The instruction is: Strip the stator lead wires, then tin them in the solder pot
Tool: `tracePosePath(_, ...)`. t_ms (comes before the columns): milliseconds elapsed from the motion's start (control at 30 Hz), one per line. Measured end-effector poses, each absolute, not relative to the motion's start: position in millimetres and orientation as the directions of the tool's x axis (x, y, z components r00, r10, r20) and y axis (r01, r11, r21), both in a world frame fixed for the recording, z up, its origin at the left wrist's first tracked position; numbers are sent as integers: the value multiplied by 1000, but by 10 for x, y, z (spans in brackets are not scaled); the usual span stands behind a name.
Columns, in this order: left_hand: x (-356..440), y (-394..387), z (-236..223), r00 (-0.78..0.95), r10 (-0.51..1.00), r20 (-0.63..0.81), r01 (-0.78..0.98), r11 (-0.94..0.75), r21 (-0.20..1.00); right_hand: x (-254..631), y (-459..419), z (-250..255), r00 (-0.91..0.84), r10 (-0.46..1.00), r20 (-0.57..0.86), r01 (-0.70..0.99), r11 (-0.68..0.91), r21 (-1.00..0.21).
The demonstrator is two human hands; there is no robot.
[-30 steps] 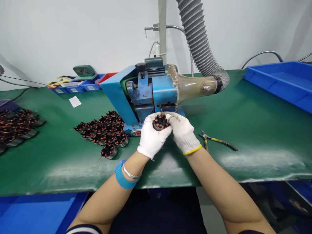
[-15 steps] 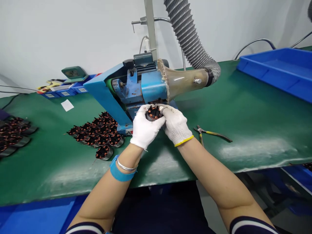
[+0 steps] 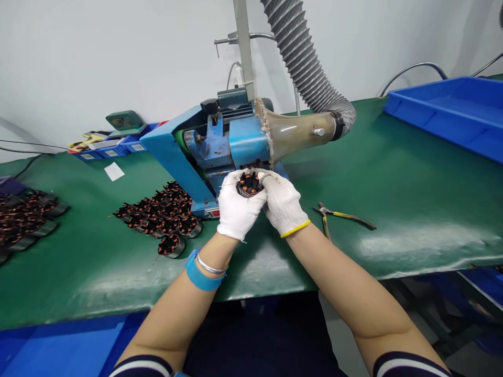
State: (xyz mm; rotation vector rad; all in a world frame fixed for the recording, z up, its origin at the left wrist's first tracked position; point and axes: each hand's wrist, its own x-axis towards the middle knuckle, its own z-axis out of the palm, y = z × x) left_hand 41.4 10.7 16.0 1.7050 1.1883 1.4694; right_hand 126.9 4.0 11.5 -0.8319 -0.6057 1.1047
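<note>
Nearest me, under the left part of the front edge of the bench (image 3: 412, 220), I see a large blue bin (image 3: 70, 345). Over that edge, the left arm wears a blue band (image 3: 201, 278) and a silver bracelet (image 3: 211, 269). Past the middle of the front edge I have the left hand (image 3: 238, 213), white-gloved, clamped around a wound core (image 3: 250, 185), its copper coils facing up. The right hand (image 3: 286, 205), in a glove with a yellow cuff, has its fingers closed on the core's right side, so the two meet around it. They hold it just in front of a blue machine (image 3: 249, 140); whether it touches the machine, I can't tell. Right of the right hand, pliers (image 3: 324, 210) lie with handles spread. On the left, a cluster of cores (image 3: 159, 212) stands beside the machine's base, and another batch (image 3: 29, 220) sits toward the left edge. Farther off I make out a paper slip (image 3: 114, 172), small blue bins (image 3: 112, 153) near the back edge, a cloudy nozzle (image 3: 296, 135) joined to a grey hose (image 3: 306, 57), and a blue tray (image 3: 440, 131) toward the back right corner.
</note>
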Motion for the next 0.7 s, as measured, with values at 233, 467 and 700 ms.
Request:
tracePosePath(233,380,15,144,33,883,469,169,-467,868,1267,-77,135,354,933,60,-479,236,-846)
tracePosePath(467,-241,-710,47,200,845,497,218,-532,818,1315,-261,77,368,909,194,-372,335,-866)
tracePosePath(700,-1694,-1276,-298,-77,978,194,697,-86,712,1285,-392,190,385,919,87,-280,206,-938)
